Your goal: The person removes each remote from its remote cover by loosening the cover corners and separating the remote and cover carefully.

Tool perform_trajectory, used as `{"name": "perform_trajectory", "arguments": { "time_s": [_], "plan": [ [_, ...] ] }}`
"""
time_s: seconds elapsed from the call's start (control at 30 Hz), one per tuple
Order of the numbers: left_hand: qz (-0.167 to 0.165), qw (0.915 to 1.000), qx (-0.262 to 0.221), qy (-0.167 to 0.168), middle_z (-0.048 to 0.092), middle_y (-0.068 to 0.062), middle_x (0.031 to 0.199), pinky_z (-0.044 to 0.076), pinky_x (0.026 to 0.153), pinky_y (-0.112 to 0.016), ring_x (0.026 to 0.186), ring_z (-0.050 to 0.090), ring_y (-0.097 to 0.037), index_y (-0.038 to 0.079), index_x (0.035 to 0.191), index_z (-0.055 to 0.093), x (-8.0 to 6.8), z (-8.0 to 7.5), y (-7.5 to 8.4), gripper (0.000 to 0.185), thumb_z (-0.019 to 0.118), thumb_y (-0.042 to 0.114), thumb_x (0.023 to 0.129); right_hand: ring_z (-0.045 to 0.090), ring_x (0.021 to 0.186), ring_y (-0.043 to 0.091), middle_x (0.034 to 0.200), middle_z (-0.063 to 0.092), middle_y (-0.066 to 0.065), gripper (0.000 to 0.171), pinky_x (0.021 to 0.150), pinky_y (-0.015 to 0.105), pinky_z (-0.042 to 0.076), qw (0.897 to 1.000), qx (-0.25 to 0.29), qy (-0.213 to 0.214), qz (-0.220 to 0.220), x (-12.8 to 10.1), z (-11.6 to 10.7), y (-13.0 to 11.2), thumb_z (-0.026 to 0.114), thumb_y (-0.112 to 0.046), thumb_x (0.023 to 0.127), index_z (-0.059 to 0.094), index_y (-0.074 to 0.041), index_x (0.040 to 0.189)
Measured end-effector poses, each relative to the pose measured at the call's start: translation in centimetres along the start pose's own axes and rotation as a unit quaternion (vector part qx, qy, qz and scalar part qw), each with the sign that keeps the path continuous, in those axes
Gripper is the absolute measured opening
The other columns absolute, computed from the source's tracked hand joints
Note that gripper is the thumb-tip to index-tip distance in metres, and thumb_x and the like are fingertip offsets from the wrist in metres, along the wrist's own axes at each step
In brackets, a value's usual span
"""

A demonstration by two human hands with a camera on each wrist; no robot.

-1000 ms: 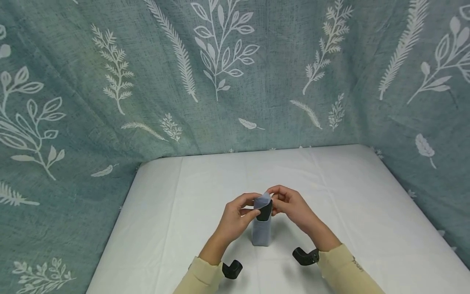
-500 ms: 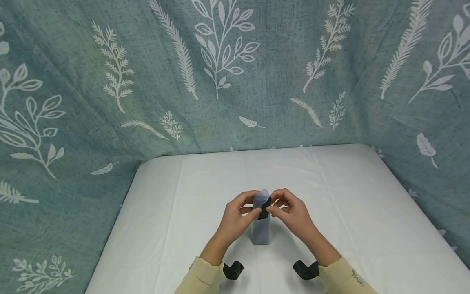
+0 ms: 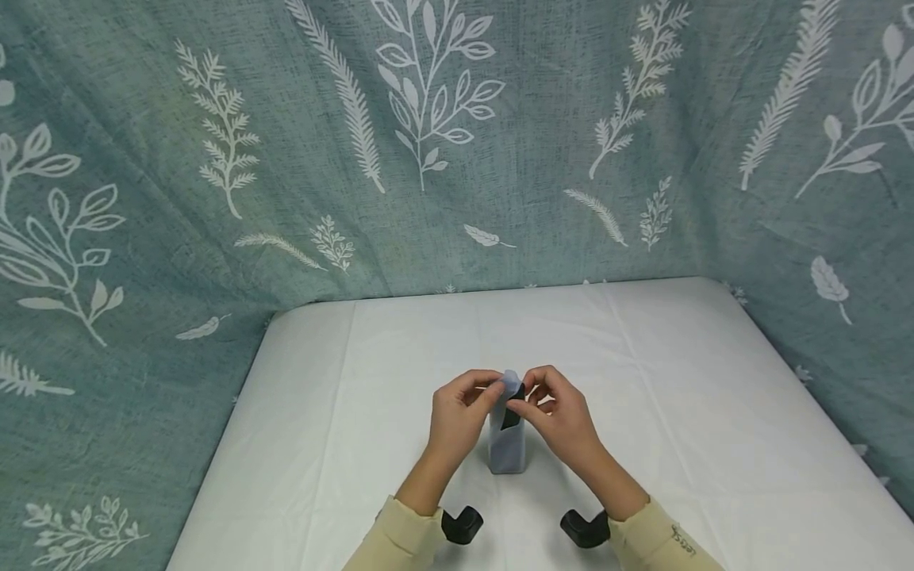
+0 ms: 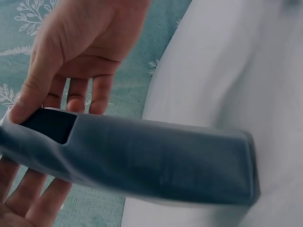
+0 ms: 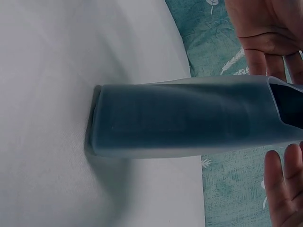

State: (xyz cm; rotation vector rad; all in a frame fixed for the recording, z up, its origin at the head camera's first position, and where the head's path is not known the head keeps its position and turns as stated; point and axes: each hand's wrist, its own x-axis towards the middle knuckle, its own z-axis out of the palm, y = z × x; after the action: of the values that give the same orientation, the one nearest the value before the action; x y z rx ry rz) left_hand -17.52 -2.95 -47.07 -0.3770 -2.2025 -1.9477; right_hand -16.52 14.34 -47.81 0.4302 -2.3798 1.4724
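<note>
A tall, semi-clear grey-blue box (image 3: pixel 507 448) stands upright on the white table (image 3: pixel 714 412), near the front middle. A black piece (image 3: pixel 511 414) shows in the cut-out at its top. My left hand (image 3: pixel 460 412) grips the top from the left, its thumb on the front. From the right, my right hand (image 3: pixel 560 416) pinches the top edge with curled fingers. The left wrist view shows the box (image 4: pixel 161 161) lying across the frame, my left thumb (image 4: pixel 31 94) on its rim beside the dark cut-out (image 4: pixel 49 125). The right wrist view shows the box (image 5: pixel 189 118) with fingers (image 5: pixel 284 189) around its top.
Teal cloth with white leaf prints (image 3: pixel 428 143) hangs behind the table and along both sides. Black camera mounts (image 3: pixel 462 525) (image 3: pixel 584 529) sit under my wrists. A white sheet with soft creases covers the table.
Both hands have closed in on the box top. Less of the black piece shows in the cut-out than a second ago. The box stays in the same spot.
</note>
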Motion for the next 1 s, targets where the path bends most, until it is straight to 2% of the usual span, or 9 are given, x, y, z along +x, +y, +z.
{"name": "perform_trajectory", "arguments": {
  "time_s": [0.2, 0.43, 0.63, 0.77, 1.0],
  "plan": [
    [-0.001, 0.9997, -0.016, 0.017, 0.077, -0.011, 0.094, 0.058, 0.067, -0.020, 0.078, 0.072, -0.014, 0.011, 0.097, 0.078, 0.06, 0.16, 0.24, 0.011, 0.073, 0.020, 0.092, 0.058, 0.076, 0.005, 0.091, 0.060, 0.000, 0.031, 0.060, 0.023, 0.055, 1.000, 0.000, 0.002, -0.008, -0.04, 0.01, 0.20, 0.081, -0.013, 0.082, 0.057, -0.011, 0.102],
    [0.018, 0.9986, -0.029, 0.041, 0.077, -0.015, 0.086, 0.062, 0.064, -0.031, 0.073, 0.073, -0.016, 0.007, 0.097, 0.076, -0.10, 0.26, 0.26, 0.012, 0.069, 0.016, 0.094, 0.058, 0.080, 0.006, 0.094, 0.059, -0.004, 0.032, 0.065, 0.023, 0.055, 1.000, -0.018, -0.012, -0.017, 0.07, -0.02, 0.22, 0.081, -0.016, 0.083, 0.056, -0.015, 0.102],
    [0.019, 0.9972, -0.020, 0.069, 0.074, -0.015, 0.075, 0.061, 0.059, -0.037, 0.062, 0.066, -0.014, 0.007, 0.095, 0.076, -0.12, 0.43, 0.17, 0.009, 0.070, 0.013, 0.093, 0.060, 0.080, 0.012, 0.096, 0.060, -0.002, 0.033, 0.064, 0.024, 0.055, 0.999, -0.020, -0.019, -0.034, 0.11, -0.20, 0.09, 0.082, -0.013, 0.082, 0.056, -0.014, 0.102],
    [0.016, 0.9965, -0.021, 0.079, 0.073, -0.016, 0.072, 0.061, 0.058, -0.033, 0.060, 0.064, -0.017, 0.007, 0.094, 0.076, -0.21, 0.50, 0.19, 0.008, 0.071, 0.013, 0.093, 0.060, 0.081, 0.011, 0.096, 0.059, -0.003, 0.032, 0.063, 0.024, 0.056, 0.999, -0.010, -0.023, -0.039, 0.12, -0.30, 0.17, 0.082, -0.012, 0.082, 0.056, -0.015, 0.101],
    [0.012, 0.9956, -0.005, 0.093, 0.076, -0.013, 0.078, 0.059, 0.059, -0.022, 0.064, 0.068, -0.013, 0.007, 0.095, 0.073, -0.29, 0.56, 0.08, 0.007, 0.070, 0.012, 0.093, 0.060, 0.089, 0.006, 0.095, 0.056, -0.004, 0.032, 0.074, 0.024, 0.061, 0.998, 0.020, -0.031, -0.046, 0.23, -0.39, 0.32, 0.082, -0.009, 0.081, 0.056, -0.015, 0.098]
  ]
}}
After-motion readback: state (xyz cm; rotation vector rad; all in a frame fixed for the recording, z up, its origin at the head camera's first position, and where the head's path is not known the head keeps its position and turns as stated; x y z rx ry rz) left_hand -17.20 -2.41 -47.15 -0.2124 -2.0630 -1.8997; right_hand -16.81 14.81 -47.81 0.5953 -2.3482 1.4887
